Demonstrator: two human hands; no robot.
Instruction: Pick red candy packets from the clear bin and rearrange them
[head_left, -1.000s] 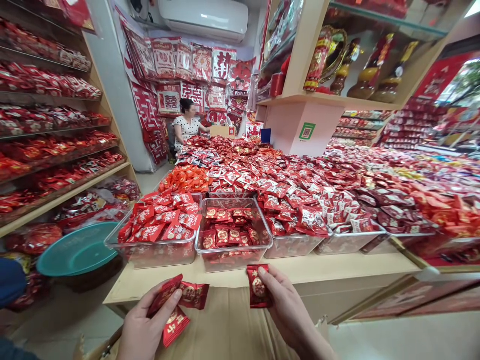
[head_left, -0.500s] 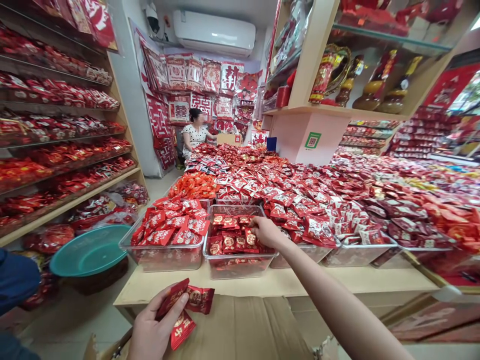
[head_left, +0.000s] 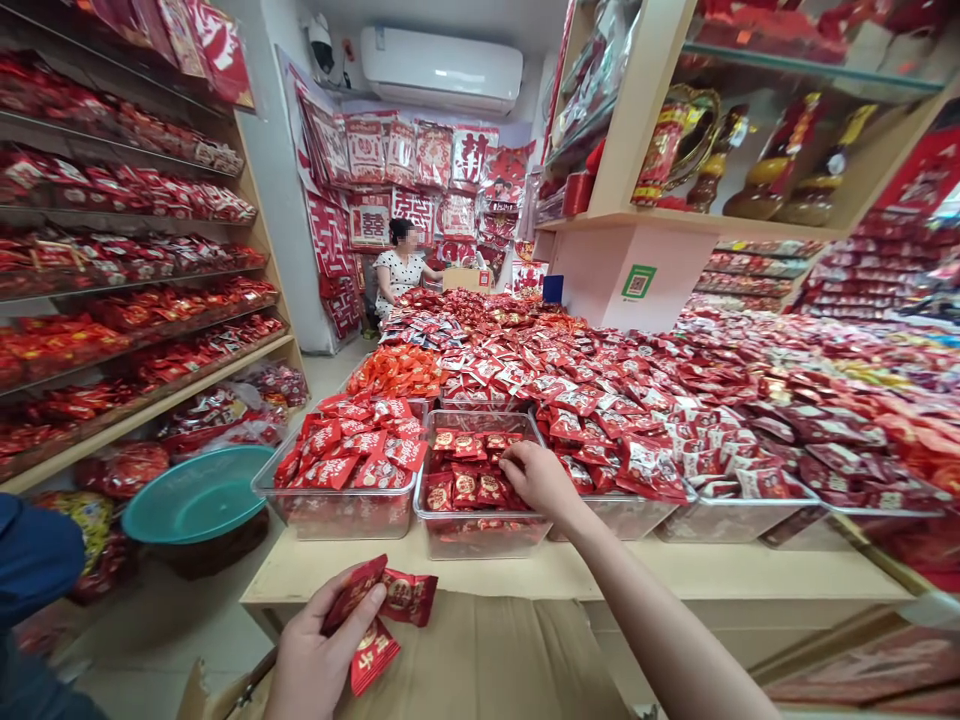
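Observation:
My left hand point(head_left: 319, 655) grips a few red candy packets point(head_left: 384, 610) low in the view, above a brown cardboard box point(head_left: 480, 655). My right hand point(head_left: 541, 480) reaches forward into a clear plastic bin point(head_left: 480, 530) of red packets with gold round marks on the counter edge. Its fingers rest on the packets inside the bin; whether it grips one I cannot tell. Left of that bin stands another clear bin point(head_left: 337, 510) heaped with red and white packets.
The long counter point(head_left: 675, 570) carries heaps of red wrapped sweets. Shelves point(head_left: 135, 300) of red goods line the left wall, with a teal basin point(head_left: 196, 492) below. A person point(head_left: 403, 268) sits at the far end. A pink pillar point(head_left: 637, 270) rises behind the sweets.
My right hand carried a red packet from above the cardboard box forward into the clear bin and now rests there. My left hand kept its packets. The view shifted slightly.

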